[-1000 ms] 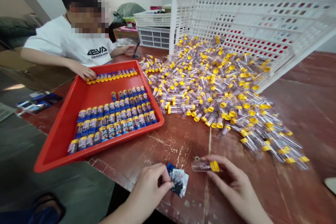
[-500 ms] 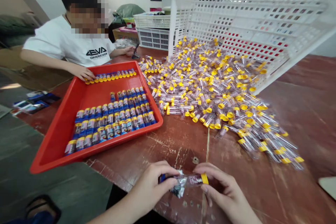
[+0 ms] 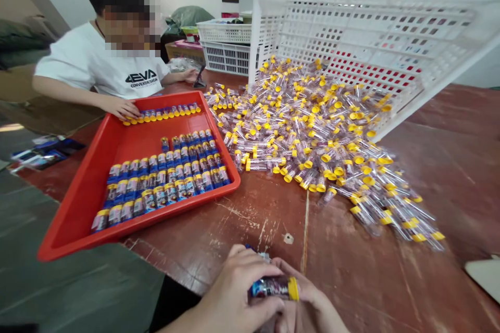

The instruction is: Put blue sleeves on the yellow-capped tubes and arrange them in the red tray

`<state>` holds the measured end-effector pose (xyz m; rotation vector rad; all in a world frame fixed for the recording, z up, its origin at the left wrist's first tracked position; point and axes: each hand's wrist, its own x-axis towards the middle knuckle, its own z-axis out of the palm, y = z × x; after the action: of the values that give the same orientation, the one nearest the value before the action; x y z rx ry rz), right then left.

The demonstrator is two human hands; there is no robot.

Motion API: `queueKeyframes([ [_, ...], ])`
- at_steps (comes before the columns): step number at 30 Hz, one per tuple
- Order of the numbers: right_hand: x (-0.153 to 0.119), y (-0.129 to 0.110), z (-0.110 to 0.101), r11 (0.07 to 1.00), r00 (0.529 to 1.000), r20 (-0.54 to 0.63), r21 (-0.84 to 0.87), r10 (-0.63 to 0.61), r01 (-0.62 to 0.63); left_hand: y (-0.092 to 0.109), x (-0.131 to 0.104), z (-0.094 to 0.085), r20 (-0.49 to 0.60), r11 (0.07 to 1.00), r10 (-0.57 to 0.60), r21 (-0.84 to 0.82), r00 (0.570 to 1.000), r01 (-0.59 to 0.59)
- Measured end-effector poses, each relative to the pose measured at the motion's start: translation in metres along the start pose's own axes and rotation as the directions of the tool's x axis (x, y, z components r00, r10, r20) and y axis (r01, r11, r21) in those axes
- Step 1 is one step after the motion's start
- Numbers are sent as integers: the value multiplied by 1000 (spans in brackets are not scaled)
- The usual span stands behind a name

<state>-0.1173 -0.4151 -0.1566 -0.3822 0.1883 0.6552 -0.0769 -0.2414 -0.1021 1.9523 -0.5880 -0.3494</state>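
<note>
Near the table's front edge, a clear plastic tube (image 3: 272,287) with a yellow cap lies almost level between my hands. Inside it show dark and blue contents. My left hand (image 3: 238,289) is closed around the blue end, thumb below and fingers above. Wrapped about the capped end from behind and below is my right hand (image 3: 312,299), its fingers partly hidden by the tube and the left hand. A scrap of a silvery packet (image 3: 264,256) peeks out behind my left fingers, mostly covered.
A red tray (image 3: 58,229) at left holds rows of filled tubes; a co-worker's hand (image 3: 124,108) rests on its far row. Many yellow-capped clear tubes (image 3: 312,130) spill from a tipped white crate (image 3: 255,36). A pale flat object (image 3: 484,273) sits at right.
My hands have come closer together and turned the tube, and the left now covers more of it. The silvery packet, earlier in plain view beside the tube, is mostly hidden.
</note>
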Motion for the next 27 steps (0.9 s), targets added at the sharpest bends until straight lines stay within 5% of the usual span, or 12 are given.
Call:
queueKeyframes([
  [8, 8, 22, -6, 991, 998, 63, 134, 16, -24, 0, 0, 6, 10, 996, -44, -72, 999, 44],
  [15, 6, 24, -9, 995, 1000, 5, 90, -31, 30, -2, 3, 6, 35, 994, -57, -90, 998, 60],
  [20, 2, 14, 4, 992, 995, -43, -95, -91, 87, 10, 1, -1, 80, 995, 18, 92, 997, -25],
  [24, -2, -2, 5, 947, 995, -32, -313, -92, 77, 13, -6, -55, -68, 986, -75, 143, 995, 84],
  [25, -4, -8, 2, 920, 991, -49, -382, -122, 94, 7, -9, -78, -174, 979, -133, 131, 976, 157],
  [27, -8, -25, -5, 840, 972, -91, -525, -215, 137, -12, -16, -132, -442, 936, -246, 123, 863, 330],
])
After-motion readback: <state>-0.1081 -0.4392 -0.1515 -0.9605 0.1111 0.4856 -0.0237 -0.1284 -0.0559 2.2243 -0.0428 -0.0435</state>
